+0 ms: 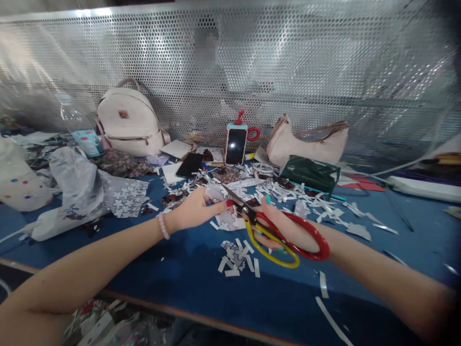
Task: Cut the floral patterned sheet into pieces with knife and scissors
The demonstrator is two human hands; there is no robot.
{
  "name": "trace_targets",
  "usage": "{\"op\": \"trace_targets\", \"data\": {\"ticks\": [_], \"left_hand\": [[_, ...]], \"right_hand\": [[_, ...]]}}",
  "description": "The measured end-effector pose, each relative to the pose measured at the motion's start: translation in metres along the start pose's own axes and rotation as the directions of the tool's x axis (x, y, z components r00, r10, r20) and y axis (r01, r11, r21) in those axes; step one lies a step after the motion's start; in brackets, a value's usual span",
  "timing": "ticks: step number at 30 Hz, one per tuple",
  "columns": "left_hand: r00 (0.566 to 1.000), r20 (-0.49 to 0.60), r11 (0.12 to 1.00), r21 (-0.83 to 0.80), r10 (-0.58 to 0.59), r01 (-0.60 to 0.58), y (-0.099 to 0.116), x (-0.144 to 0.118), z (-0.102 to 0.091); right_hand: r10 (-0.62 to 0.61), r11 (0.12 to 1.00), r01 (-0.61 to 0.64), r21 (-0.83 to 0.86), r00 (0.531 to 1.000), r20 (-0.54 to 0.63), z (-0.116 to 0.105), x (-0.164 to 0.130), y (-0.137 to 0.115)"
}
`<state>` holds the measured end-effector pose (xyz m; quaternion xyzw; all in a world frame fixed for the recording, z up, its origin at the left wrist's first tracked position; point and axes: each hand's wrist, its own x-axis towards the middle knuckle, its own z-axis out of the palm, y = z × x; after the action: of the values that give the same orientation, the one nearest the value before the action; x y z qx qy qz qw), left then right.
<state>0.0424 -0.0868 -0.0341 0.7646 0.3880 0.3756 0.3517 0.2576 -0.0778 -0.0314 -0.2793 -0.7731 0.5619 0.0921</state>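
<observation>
My right hand (284, 226) grips scissors (252, 216) with one red and one yellow handle loop, blades pointing left and up. My left hand (196, 209) pinches a piece of white patterned paper (225, 218) at the blades; a pale bead bracelet (163, 226) circles its wrist. Directly below, a small heap of cut white strips (237, 257) lies on the blue table (180, 278).
Paper scraps (309, 199) litter the table behind the hands. Further back: a white backpack (129, 120), a dark phone (189, 165), an upright phone (235, 145), a beige handbag (306, 142), a green pouch (311, 173). A bottle (81, 129) and crumpled plastic (77, 185) sit left. Perforated metal wall behind.
</observation>
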Motion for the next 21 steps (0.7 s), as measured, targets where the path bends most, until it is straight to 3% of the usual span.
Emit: {"op": "trace_targets", "data": {"ticks": [3,7,13,16,21], "left_hand": [[1.0,0.001,1.0,-0.01,0.003,-0.003,-0.004,0.001,-0.003],[1.0,0.001,0.988,-0.153,0.007,-0.006,-0.006,0.003,-0.009],[0.994,0.009,0.955,-0.278,0.109,-0.102,0.001,0.002,-0.011],[0.999,-0.003,0.95,-0.308,0.046,-0.045,0.001,0.001,-0.007],[0.991,-0.113,0.962,-0.271,-0.076,0.043,-0.004,0.001,0.0]], "right_hand": [[-0.013,1.0,0.013,-0.007,1.0,0.024,-0.002,-0.003,-0.014],[0.054,0.998,-0.054,0.009,0.999,0.003,-0.004,-0.003,-0.022],[0.083,0.994,-0.084,0.063,0.996,0.016,-0.005,-0.004,-0.023],[0.058,0.997,-0.059,0.045,0.998,0.035,-0.005,-0.004,-0.02],[-0.012,0.997,0.009,0.073,0.999,0.05,-0.005,-0.003,-0.012]]}}
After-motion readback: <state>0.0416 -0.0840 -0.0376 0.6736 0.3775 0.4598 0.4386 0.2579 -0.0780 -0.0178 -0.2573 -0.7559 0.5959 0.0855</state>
